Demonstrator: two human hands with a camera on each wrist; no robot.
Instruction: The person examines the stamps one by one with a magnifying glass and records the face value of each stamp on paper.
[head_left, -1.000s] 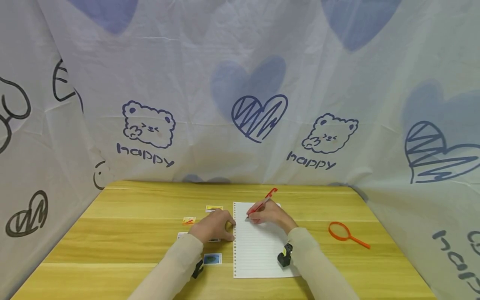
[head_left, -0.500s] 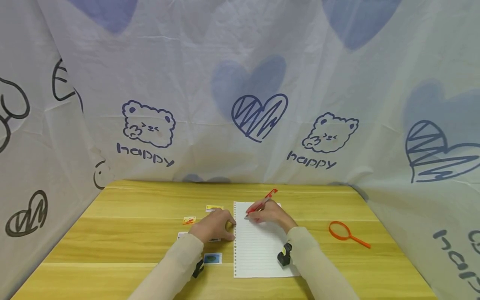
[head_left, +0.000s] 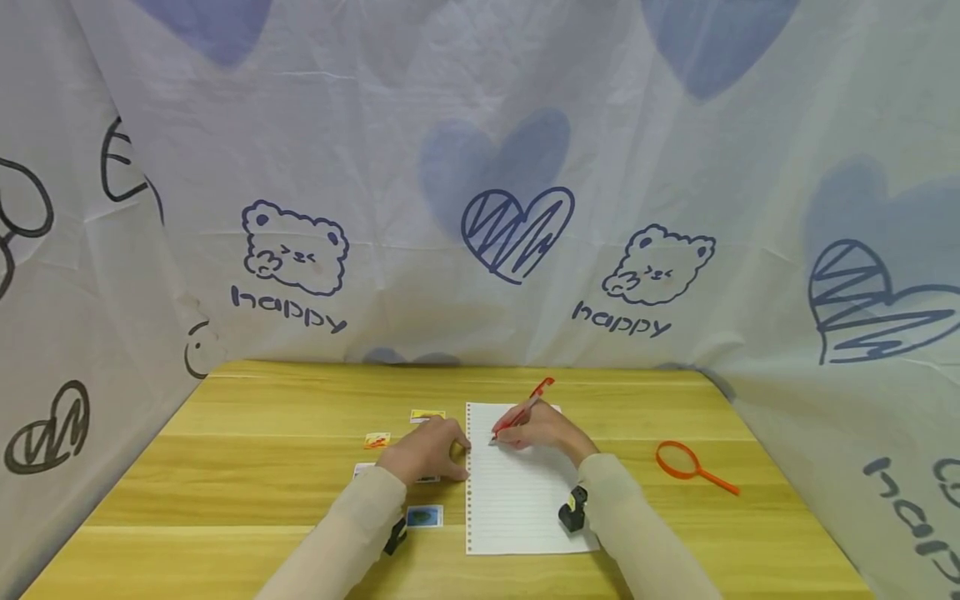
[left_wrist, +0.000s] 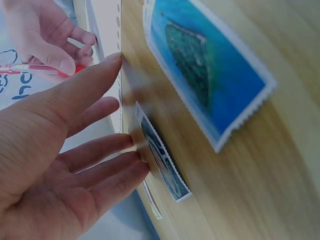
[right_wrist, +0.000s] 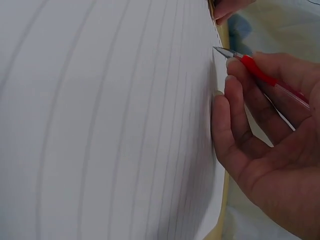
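My right hand (head_left: 543, 429) pinches a red pen (head_left: 534, 398) between thumb and fingers, its tip at the upper left of a lined sheet of paper (head_left: 517, 508). In the right wrist view, the metal tip of the pen (right_wrist: 260, 71) is at the page surface; I cannot tell whether it touches. My left hand (head_left: 426, 452) rests its fingertips along the punched left edge of the sheet. Beneath and beside it lie postage stamps: a blue one with a green island (left_wrist: 205, 70), and a dark one (left_wrist: 162, 162) partly hidden by the hand in the head view.
Left of the sheet are a yellow stamp (head_left: 427, 415) and an orange-red stamp (head_left: 377, 441). An orange magnifying glass (head_left: 699, 472) lies to the right on the wooden table (head_left: 225, 500). A printed cloth (head_left: 405, 283) hangs behind the table.
The pen tip has shifted slightly left, then a little down, near the top of the sheet. My left hand has stayed in place at the edge.
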